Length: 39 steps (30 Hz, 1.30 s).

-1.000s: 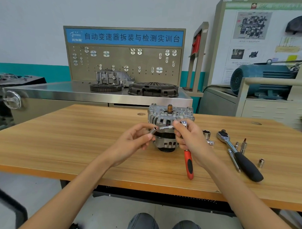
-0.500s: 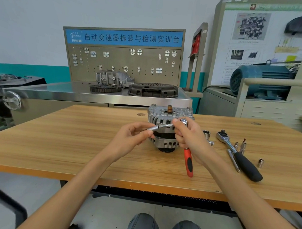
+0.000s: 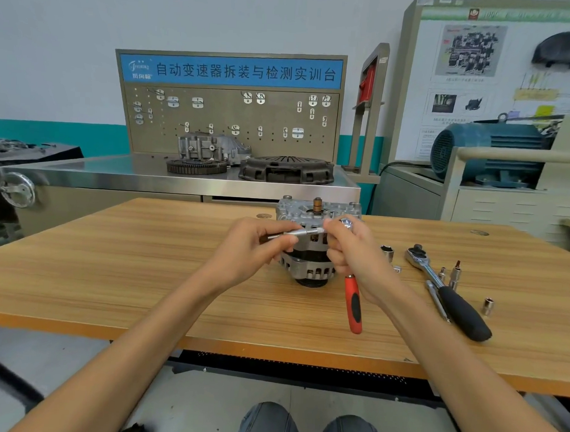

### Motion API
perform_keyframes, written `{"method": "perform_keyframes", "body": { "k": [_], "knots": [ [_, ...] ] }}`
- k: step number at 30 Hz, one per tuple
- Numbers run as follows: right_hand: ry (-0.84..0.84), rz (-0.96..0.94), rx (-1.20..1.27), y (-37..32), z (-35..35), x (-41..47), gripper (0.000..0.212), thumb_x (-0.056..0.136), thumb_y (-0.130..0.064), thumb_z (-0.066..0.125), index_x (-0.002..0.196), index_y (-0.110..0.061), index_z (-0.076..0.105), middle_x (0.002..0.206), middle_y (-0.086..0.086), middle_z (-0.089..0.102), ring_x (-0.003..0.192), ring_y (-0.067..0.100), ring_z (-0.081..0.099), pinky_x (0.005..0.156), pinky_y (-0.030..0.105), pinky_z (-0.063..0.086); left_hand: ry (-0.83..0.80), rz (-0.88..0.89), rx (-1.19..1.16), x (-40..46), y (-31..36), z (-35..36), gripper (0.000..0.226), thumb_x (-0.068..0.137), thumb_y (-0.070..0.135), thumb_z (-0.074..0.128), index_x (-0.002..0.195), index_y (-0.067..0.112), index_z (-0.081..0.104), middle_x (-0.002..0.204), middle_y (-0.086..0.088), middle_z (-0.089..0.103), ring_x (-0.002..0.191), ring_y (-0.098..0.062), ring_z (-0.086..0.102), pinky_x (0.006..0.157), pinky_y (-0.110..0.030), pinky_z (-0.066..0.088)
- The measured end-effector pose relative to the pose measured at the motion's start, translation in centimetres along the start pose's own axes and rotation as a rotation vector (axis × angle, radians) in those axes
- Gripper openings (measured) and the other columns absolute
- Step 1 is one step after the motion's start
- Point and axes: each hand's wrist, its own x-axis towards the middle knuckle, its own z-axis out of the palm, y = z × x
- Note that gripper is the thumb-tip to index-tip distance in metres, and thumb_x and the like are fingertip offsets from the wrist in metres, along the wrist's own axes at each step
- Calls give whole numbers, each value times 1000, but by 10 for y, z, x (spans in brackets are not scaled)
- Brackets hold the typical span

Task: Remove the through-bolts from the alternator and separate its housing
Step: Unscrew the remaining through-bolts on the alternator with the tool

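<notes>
Fingertips (image 3: 294,240) of the left hand (image 3: 253,250) pinch a slim knurled extension bar (image 3: 304,232) that lies nearly level, its long axis running left to right toward the ratchet head (image 3: 345,223). The right hand (image 3: 356,254) curls around the red-handled ratchet (image 3: 352,304), whose handle hangs down toward the table edge. Both hands sit just in front of the alternator (image 3: 311,246), which stands upright on the wooden table (image 3: 130,259), shaft pointing up. To the alternator's right lie a loose socket (image 3: 386,251) and a black-handled ratchet (image 3: 449,292).
</notes>
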Motion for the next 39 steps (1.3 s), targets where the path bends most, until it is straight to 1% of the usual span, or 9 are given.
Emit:
{"method": "perform_keyframes", "body": {
  "k": [4, 8, 13, 16, 21, 29, 33, 36, 39],
  "knots": [
    [30, -14, -78, -6, -3, 5, 24, 97, -20, 47, 74, -18, 41, 53, -7, 35, 38, 4, 28, 35, 16, 22, 6, -62, -92, 1, -2, 7, 28, 91, 5, 59, 117, 14, 65, 66, 12, 66, 57, 1, 57, 60, -15, 49],
    [122, -110, -410, -6, -5, 14, 31, 95, -33, 52, 71, -14, 46, 59, 0, 40, 48, 8, 38, 51, 23, 31, -97, -71, -64, 1, -1, 9, 22, 99, 18, 48, 104, 27, 67, 77, 12, 71, 70, 3, 62, 67, -12, 49],
    [251, -237, -553, -17, -14, 29, 31, 93, -31, 55, 69, -12, 50, 55, -5, 39, 47, 5, 36, 49, 24, 30, 166, -79, 22, 11, -14, 5, 28, 101, 18, 42, 119, 22, 64, 115, 12, 65, 108, 2, 57, 88, -7, 43],
    [325, -294, -635, -29, -18, 43, 36, 92, -30, 53, 61, -19, 37, 55, -6, 34, 51, 9, 33, 51, 28, 28, 152, -69, 44, 18, -23, 7, 31, 100, 13, 44, 125, 24, 60, 124, 15, 56, 120, 3, 47, 91, 2, 32],
    [250, -360, -1002, -51, -13, 65, 27, 88, -29, 49, 64, -20, 42, 58, -5, 41, 54, 10, 38, 50, 27, 27, 66, -55, -41, 24, -27, 16, 32, 100, 6, 44, 114, 30, 60, 125, 6, 61, 123, -7, 51, 105, -21, 38],
    [110, -389, -1306, -74, 5, 87, 34, 86, -31, 50, 60, -15, 35, 58, -1, 37, 54, 16, 35, 49, 27, 25, 37, -39, 1, 26, -27, 12, 33, 100, 4, 41, 122, 20, 60, 128, 2, 59, 123, -8, 49, 107, -23, 36],
    [123, -400, -1296, -78, 6, 87, 36, 86, -29, 50, 58, -15, 31, 57, -1, 33, 54, 17, 31, 49, 27, 22, 12, -59, 9, 22, -27, 15, 44, 98, -1, 39, 135, 21, 49, 134, 3, 53, 123, -2, 45, 102, -14, 36],
    [159, -377, -1213, -83, 2, 86, 36, 86, -28, 49, 58, -15, 29, 57, -1, 30, 54, 16, 29, 49, 28, 20, -53, -25, -25, 23, -27, 12, 54, 96, -4, 37, 137, 31, 39, 128, 12, 56, 118, 15, 45, 97, -2, 33],
    [158, -343, -1165, -87, -4, 85, 36, 86, -27, 50, 58, -16, 29, 57, -1, 28, 53, 15, 27, 50, 28, 20, 38, -30, -8, 42, -30, 0, 49, 100, 6, 37, 141, 34, 36, 129, 19, 54, 121, 6, 47, 102, -16, 36]
  ]
}}
